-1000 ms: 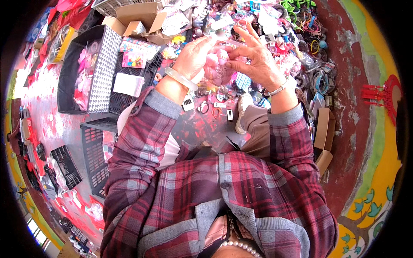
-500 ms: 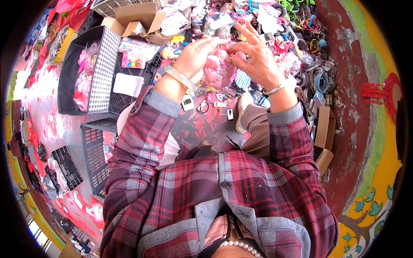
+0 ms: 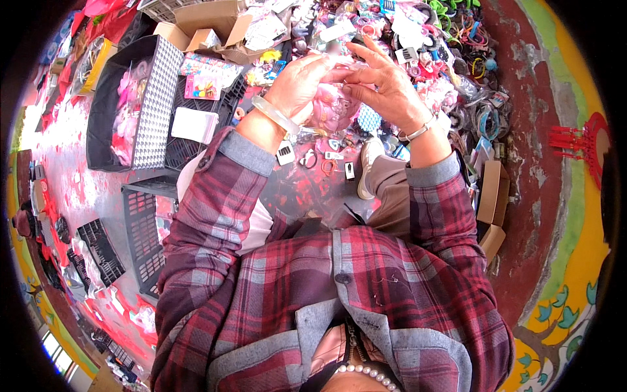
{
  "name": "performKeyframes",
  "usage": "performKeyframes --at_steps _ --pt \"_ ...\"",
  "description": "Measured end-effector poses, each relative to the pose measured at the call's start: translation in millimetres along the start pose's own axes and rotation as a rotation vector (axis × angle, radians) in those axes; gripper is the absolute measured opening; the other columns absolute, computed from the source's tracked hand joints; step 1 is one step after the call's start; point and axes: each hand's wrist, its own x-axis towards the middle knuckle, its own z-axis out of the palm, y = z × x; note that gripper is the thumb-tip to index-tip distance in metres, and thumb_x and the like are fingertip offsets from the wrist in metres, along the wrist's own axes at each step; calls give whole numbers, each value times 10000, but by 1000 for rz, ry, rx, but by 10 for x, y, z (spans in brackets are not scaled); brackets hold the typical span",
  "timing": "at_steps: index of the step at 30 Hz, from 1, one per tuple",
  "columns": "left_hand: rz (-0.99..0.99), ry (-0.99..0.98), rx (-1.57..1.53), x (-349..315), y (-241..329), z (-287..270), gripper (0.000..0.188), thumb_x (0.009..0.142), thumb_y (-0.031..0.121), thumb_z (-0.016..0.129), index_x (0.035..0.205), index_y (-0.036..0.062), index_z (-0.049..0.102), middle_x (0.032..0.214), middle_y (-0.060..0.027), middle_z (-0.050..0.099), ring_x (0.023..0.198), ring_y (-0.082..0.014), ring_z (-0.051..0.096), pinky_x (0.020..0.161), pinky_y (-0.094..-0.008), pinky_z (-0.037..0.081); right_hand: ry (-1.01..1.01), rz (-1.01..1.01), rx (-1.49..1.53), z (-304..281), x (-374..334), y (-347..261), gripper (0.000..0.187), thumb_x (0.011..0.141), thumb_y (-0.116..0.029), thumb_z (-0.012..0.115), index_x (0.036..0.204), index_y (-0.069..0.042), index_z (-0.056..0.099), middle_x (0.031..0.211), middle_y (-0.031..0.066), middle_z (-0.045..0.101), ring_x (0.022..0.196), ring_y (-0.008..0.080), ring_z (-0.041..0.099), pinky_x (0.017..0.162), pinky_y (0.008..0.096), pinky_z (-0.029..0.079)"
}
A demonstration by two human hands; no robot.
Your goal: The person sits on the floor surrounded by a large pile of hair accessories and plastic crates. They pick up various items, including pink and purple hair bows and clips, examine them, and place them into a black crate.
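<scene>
A clear plastic bag with pink, puffy contents [image 3: 332, 110] hangs below my two hands, at the near edge of a large pile of goods. My left hand [image 3: 297, 85] is closed on the bag's upper left, its fingertips pointing toward the other hand. At the bag's upper right, my right hand [image 3: 388, 91] pinches with thumb and bent fingers while another finger stretches out above. The exact contents of the bag are hard to make out. Just right of the bag lies a blue dotted item [image 3: 369, 121].
Hair bands and small packaged accessories [image 3: 444, 72] are heaped beyond and to the right. On the left stand a black-and-white patterned fabric bin [image 3: 157, 104], black plastic crates [image 3: 145, 228] and an opened cardboard box [image 3: 212, 23]. Small carded items [image 3: 285, 153] lie on the floor before me.
My right hand has shifted slightly left, and its fingers have drawn in closer to my left hand. The bag stays between both hands.
</scene>
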Motion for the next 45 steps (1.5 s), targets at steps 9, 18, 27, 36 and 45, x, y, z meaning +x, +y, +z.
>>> performKeyframes --at_steps 9,18,27,36,45 --pt "-103 -43 -27 14 4 -13 300 904 177 468 1092 -49 530 1047 -148 568 948 -173 567 803 -290 487 -110 425 449 47 -36 135 195 816 -185 613 934 -35 653 744 13 624 648 70 539 589 229 446" --pt "-114 34 -10 65 -102 -93 304 895 218 501 1061 -33 545 968 -131 585 863 -186 592 751 -294 505 -64 442 756 24 -27 -39 122 799 -151 642 852 -43 624 686 -1 596 575 52 539 490 195 411" --pt "91 240 116 58 224 -160 552 771 411 643 1133 22 494 1018 -85 561 969 -168 518 847 -286 406 367 467 797 -90 -27 102 40 803 -74 605 810 -35 600 719 3 592 592 54 538 476 171 417" --pt "3 88 -143 -20 0 65 269 826 202 594 1058 70 556 950 -40 616 881 -135 574 703 -264 456 642 509 929 28 12 82 6 828 -30 558 826 -36 558 764 26 585 662 91 567 522 212 483" --pt "89 197 -133 8 21 9 193 848 142 554 1016 52 575 860 -39 636 779 -123 606 602 -227 466 522 461 1011 14 10 -47 14 824 -39 576 834 -38 567 762 13 581 650 81 555 518 200 472"
